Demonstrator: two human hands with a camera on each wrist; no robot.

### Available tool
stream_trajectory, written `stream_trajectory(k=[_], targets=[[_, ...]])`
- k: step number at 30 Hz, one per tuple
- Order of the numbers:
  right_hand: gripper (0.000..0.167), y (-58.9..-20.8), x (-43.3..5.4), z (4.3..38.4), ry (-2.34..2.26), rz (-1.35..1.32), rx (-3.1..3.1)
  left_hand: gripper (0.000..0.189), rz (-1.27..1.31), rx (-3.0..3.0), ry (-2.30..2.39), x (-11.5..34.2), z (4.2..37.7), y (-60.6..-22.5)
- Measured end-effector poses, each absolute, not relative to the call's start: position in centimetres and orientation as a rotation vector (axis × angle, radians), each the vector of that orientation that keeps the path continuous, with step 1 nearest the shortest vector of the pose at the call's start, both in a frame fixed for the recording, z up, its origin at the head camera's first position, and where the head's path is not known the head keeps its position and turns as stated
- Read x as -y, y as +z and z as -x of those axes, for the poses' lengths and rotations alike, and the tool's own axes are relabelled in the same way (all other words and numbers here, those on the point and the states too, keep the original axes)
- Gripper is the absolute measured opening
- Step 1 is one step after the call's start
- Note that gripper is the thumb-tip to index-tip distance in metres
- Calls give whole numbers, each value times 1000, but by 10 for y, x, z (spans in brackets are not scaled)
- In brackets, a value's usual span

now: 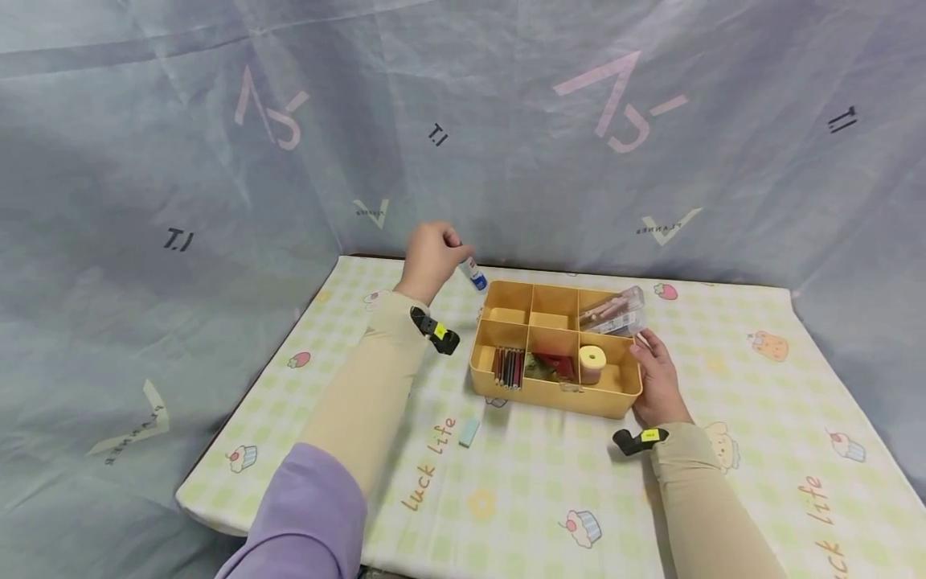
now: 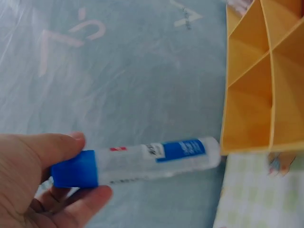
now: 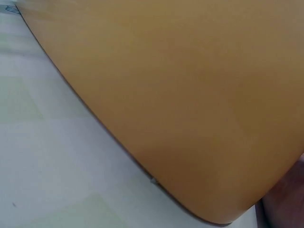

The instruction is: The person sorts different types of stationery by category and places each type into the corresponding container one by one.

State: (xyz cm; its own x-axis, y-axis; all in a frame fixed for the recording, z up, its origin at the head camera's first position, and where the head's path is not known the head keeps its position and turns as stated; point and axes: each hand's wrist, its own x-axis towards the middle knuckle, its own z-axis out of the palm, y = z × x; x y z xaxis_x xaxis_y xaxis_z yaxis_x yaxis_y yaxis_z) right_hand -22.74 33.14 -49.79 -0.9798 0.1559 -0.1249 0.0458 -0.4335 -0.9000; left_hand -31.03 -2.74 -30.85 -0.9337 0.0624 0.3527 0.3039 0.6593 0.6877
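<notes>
My left hand (image 1: 432, 256) pinches a clear glue tube (image 1: 473, 273) by its blue cap, just off the back left corner of a yellow compartment organizer (image 1: 557, 397). In the left wrist view the tube (image 2: 152, 159) points toward the organizer, thumb above the cap and fingers below. At the organizer's right end, my right hand (image 1: 660, 384) grips the wall, thumb at the rim. Pencils (image 1: 510, 368) lie in the front left compartment, a red set square (image 1: 557, 366) in the front middle one. A cylinder with a pale yellow top (image 1: 592, 359) stands farther right.
A clear plastic case (image 1: 628, 312) leans out of the back right compartment. On the checked tablecloth, in front of the organizer, lies a small pale blue block (image 1: 469, 432). A grey printed curtain (image 1: 499, 185) hangs behind the table.
</notes>
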Motion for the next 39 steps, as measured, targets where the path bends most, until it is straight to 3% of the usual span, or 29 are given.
stream_trajectory(k=[11, 24, 31, 39], targets=[[55, -502, -332, 231, 2576, 278, 1627, 28, 436, 2659, -1114, -13, 321, -349], [60, -501, -334, 231, 2576, 308, 1683, 20, 578, 2853, -929, -23, 324, -386], [56, -503, -332, 231, 2582, 294, 1684, 13, 586, 2828, -1175, -5, 321, -380], [44, -502, -335, 231, 2620, 264, 1611, 18, 437, 2972, -909, 38, 301, -371]])
